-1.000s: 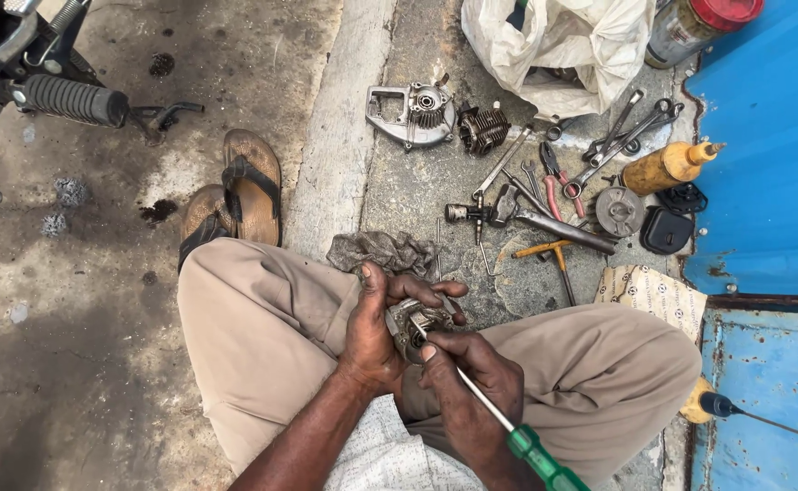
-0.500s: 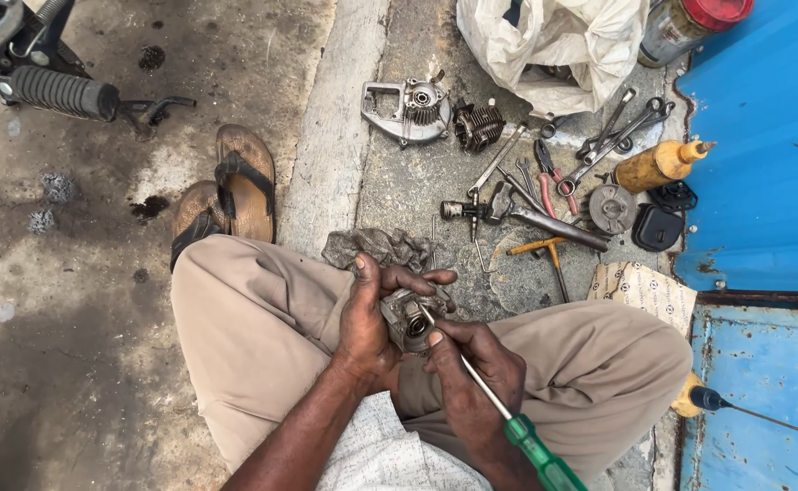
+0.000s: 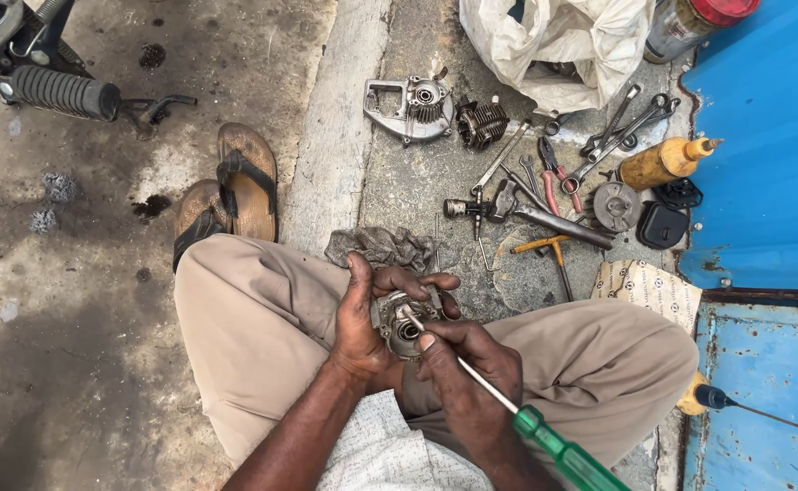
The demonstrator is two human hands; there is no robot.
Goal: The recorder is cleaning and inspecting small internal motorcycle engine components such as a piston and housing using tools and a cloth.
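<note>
Two hands, left hand (image 3: 362, 318) gripping metal part (image 3: 403, 323), right hand (image 3: 467, 373) screwdriver (image 3: 544, 436)

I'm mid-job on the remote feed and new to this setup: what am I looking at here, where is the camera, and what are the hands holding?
The single view comes from a camera on the person's head, looking down at their lap as they sit on the ground. The left hand grips a small metal engine part. The right hand holds a green-handled screwdriver, its tip in that part. On the concrete ahead lie a grey rag, wrenches and pliers, a metal casing, a yellow bottle and a white bag. Sandals lie left.
</note>
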